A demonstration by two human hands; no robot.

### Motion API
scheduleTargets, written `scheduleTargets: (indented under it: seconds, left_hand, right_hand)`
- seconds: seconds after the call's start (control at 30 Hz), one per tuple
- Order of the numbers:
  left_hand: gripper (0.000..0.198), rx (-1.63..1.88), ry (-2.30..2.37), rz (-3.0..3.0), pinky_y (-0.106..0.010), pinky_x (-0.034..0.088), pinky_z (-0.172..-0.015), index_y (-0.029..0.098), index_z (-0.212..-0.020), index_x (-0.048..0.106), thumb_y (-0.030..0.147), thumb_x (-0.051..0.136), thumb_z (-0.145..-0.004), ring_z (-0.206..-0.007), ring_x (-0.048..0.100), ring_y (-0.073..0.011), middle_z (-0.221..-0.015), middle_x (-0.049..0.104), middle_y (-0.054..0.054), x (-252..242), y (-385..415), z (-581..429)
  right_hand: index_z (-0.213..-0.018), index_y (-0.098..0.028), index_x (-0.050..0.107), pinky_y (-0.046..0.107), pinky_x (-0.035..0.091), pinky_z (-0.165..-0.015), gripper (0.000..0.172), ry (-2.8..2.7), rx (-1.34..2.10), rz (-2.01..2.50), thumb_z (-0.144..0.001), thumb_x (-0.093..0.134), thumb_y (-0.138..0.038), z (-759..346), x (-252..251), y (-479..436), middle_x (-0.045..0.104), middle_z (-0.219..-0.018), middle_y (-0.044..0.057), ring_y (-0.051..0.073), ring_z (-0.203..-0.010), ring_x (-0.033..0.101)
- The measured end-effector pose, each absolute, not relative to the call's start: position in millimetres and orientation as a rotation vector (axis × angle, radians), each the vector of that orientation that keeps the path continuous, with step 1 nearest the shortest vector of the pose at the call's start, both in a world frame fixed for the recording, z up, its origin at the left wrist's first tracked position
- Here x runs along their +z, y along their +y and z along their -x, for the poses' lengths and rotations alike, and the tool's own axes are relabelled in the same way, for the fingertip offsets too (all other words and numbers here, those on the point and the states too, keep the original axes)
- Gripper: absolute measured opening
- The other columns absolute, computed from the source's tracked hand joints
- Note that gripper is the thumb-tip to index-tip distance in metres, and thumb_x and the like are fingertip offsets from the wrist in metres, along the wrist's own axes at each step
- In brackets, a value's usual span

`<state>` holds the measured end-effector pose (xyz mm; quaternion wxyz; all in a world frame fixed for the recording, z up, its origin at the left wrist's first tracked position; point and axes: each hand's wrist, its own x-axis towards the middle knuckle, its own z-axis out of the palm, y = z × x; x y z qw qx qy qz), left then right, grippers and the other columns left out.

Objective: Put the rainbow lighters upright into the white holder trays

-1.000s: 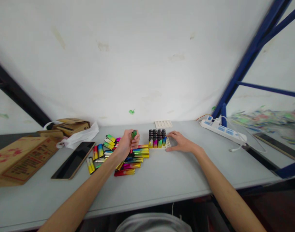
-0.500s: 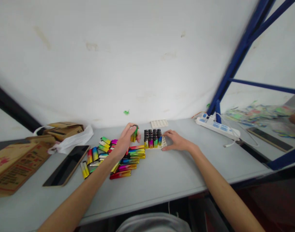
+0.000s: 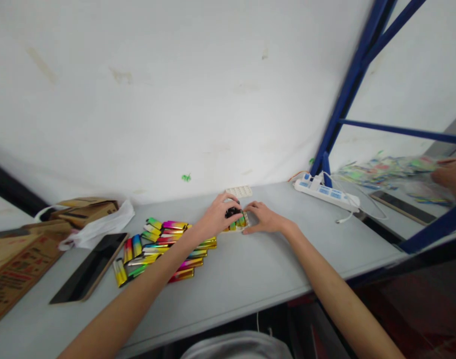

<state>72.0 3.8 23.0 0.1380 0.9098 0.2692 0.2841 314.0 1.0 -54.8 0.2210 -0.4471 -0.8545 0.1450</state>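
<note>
My left hand [image 3: 217,215] reaches over a pale holder tray [image 3: 246,230], its fingers closed on a green-and-yellow lighter [image 3: 243,220] at the tray's right side. Under that hand, black-topped lighters [image 3: 233,211] stand upright in the tray, partly hidden by the fingers. My right hand [image 3: 264,218] grips the tray's right edge between thumb and fingers. Left of the tray, a pile of shiny multicoloured lighters [image 3: 150,249] lies on the table, partly covered by my left forearm.
A second pale tray [image 3: 240,191] lies by the wall. Further left are a phone-like dark tablet [image 3: 89,267], a white plastic bag [image 3: 101,228] and cardboard boxes [image 3: 22,264]. To the right are a power strip [image 3: 327,193], a blue frame [image 3: 336,109] and another person's hand [image 3: 452,178].
My left hand has moved right with the lighter, from above the pile to over the tray. My right hand stays at the tray's edge. The view has shifted slightly.
</note>
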Motion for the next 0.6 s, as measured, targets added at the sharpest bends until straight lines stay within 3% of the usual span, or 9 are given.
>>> scheduleTargets:
  seconds: [0.6]
  left_hand:
    - [0.012,0.648,0.68,-2.871,-0.048,0.044,-0.11,0.021,-0.094,0.076,0.028,0.067,-0.092,-0.12,0.055,-0.0296,-0.119,0.061,-0.011,36,-1,-61]
  right_hand:
    - [-0.132,-0.021,0.061,0.05,0.045,-0.108,0.077,-2.36,0.414,1.229,-0.072,0.085,-0.063,-315,-56,2,0.061,-0.128,0.013,0.033,-0.12,0.056]
